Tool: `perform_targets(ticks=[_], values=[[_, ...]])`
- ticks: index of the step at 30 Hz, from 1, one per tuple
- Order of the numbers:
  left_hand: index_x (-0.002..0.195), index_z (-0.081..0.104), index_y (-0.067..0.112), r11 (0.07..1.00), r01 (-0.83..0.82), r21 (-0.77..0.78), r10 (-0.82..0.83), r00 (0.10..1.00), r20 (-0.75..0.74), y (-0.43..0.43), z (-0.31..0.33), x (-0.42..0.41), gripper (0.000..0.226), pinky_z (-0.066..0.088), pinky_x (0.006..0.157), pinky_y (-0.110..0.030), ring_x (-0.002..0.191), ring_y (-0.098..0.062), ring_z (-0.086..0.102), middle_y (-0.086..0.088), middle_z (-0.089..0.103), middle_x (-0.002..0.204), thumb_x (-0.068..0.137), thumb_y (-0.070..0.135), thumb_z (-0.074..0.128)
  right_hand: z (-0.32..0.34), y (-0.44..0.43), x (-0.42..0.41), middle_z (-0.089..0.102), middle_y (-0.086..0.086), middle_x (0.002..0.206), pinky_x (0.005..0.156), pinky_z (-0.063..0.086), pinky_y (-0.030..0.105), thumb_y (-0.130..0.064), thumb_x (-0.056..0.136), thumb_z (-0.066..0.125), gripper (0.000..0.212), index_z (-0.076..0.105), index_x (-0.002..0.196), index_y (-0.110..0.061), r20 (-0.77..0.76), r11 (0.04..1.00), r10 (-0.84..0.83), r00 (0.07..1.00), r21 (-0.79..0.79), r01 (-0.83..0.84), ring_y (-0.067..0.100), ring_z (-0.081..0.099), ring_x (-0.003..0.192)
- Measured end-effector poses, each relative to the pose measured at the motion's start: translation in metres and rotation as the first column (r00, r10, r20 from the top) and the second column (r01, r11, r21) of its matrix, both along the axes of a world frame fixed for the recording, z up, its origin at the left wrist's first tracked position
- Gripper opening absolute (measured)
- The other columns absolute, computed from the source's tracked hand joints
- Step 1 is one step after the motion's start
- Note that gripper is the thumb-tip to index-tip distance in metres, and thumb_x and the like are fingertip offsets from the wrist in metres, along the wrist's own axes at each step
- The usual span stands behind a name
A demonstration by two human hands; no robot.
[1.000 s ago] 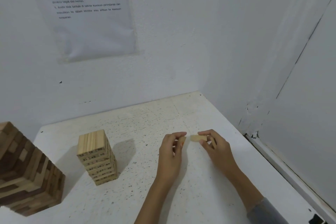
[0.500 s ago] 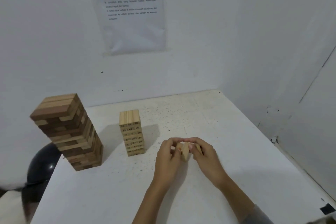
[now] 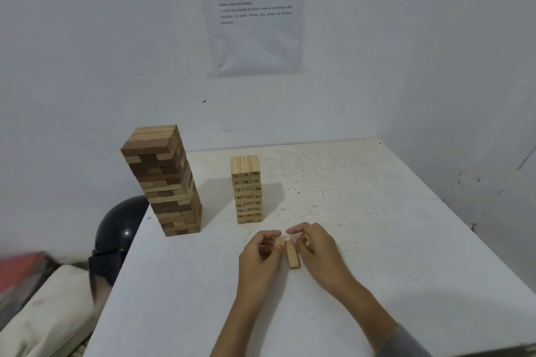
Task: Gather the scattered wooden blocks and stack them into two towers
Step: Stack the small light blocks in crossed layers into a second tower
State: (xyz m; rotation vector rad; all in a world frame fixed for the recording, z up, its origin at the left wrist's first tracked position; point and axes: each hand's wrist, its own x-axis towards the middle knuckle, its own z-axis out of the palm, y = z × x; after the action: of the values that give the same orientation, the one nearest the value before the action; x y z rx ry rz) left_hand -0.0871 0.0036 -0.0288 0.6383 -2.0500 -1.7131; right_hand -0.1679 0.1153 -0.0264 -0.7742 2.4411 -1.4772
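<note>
Since a half-second ago the view has swung left, so both towers sit nearer the middle, and the loose block (image 3: 292, 258), then tilted up between the fingertips, now lies flat on the table (image 3: 391, 211), pointing away from the person. The right hand (image 3: 317, 252) curls over the block's far end and pinches it with thumb and forefinger, while the near end sticks out free toward the person. The left hand (image 3: 262, 258) sits just beside it, fingers curled, its thumb pressed on a small pale piece that looks like a second block (image 3: 279, 241); most of it is hidden, so I cannot be sure. The two hands are close together, fingertips almost meeting above the blocks. Beyond them stands the short tower (image 3: 247, 191) of pale numbered blocks, upright, with a strip of bare tabletop between its base and the knuckles. The tall tower (image 3: 165, 182) of mixed dark and light blocks stands to its left, apart from it and close to the table's left edge, which runs diagonally down toward the person. Wide bare surface lies to the right of the hands, reaching to the right edge and back to the far edge against the wall. A printed sheet (image 3: 255, 9) hangs on that wall. Off the left edge sit a black rounded object (image 3: 121, 226) and a beige cushion (image 3: 43, 313).
</note>
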Motion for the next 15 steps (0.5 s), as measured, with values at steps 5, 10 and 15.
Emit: perform_targets(ticks=[5,10,15], values=[[0.104,0.070,0.030,0.974,-0.106,-0.200,0.100,0.994,-0.039,-0.001,-0.012,0.003,0.015,0.048,0.083,-0.019,0.095,-0.002,0.060,0.016,0.068,0.097,0.091,0.024,0.065,0.002,0.000,0.012,0.042,0.008,0.097,0.071,0.039,0.004,-0.006,0.103,0.034,0.036,0.055,0.125,-0.024,0.099,0.986,-0.068,0.993,-0.142,0.081,0.003,0.045,0.079],[0.103,0.065,0.028,0.974,-0.104,-0.203,0.097,0.994,-0.041,-0.004,-0.015,0.008,0.017,0.045,0.084,-0.015,0.096,-0.006,0.055,0.008,0.055,0.105,0.091,0.018,0.066,-0.009,0.006,0.018,0.055,-0.002,0.092,0.078,0.040,0.006,-0.006,0.096,0.053,0.039,0.054,0.128,-0.030,-0.031,0.962,-0.174,0.984,-0.217,0.163,0.000,0.051,0.087],[0.105,0.063,0.028,0.977,-0.141,-0.160,0.135,0.990,-0.051,-0.001,-0.016,0.015,0.024,0.049,0.089,-0.023,0.096,0.002,0.058,0.011,0.061,0.106,0.097,0.008,0.051,-0.020,0.003,0.017,0.059,-0.003,0.095,0.076,0.037,0.005,-0.009,0.091,0.064,0.019,0.071,0.103,-0.020,-0.163,0.942,-0.331,0.930,-0.117,0.315,0.014,0.051,0.097]])
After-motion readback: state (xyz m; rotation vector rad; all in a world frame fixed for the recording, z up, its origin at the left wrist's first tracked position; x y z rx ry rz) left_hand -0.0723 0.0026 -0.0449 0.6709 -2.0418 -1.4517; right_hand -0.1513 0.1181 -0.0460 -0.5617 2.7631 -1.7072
